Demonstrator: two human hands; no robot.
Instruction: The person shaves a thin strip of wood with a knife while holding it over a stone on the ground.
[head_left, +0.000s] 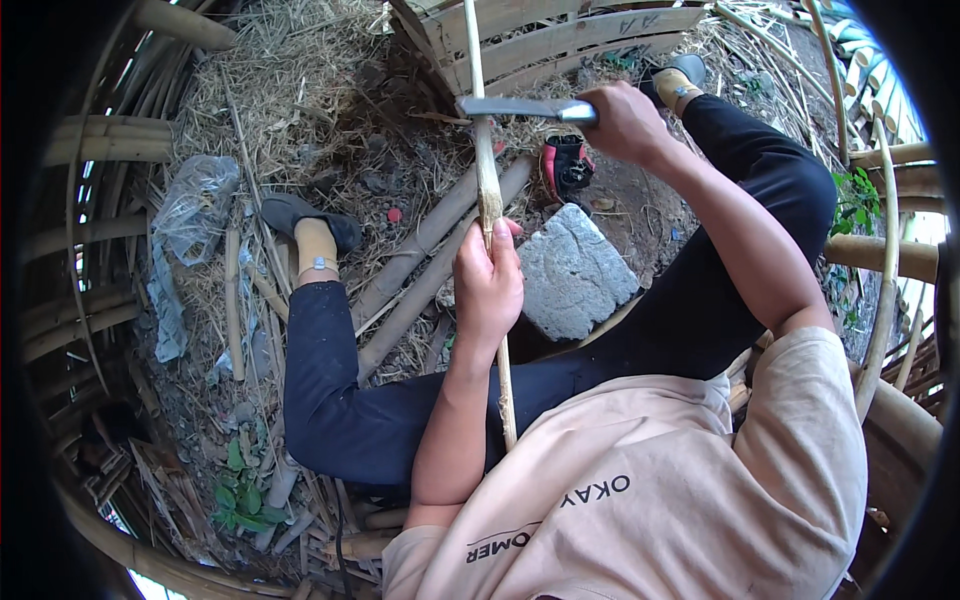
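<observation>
My left hand (489,285) is closed around a long, pale stick (487,165), which stretches from the far edge of the picture down toward my body. The stick has a rough, darker patch just above my grip. Beyond that patch, a flat-bladed knife (520,107) lies across the stick, its blade touching or just over it. My right hand (627,122) is wrapped round the knife's handle, mostly hiding it. To the right of my left hand sits a rough grey stone block (577,272), and above it lies a red and black item (567,167), perhaps a glove.
Thick bamboo poles (420,235) lie on the ground beside the stone. A crumpled clear plastic bag (198,205) rests among straw at the left. Wooden planks (570,45) stand at the far side. Bamboo rails (885,258) border the right, with green leaves (243,500) low at the left.
</observation>
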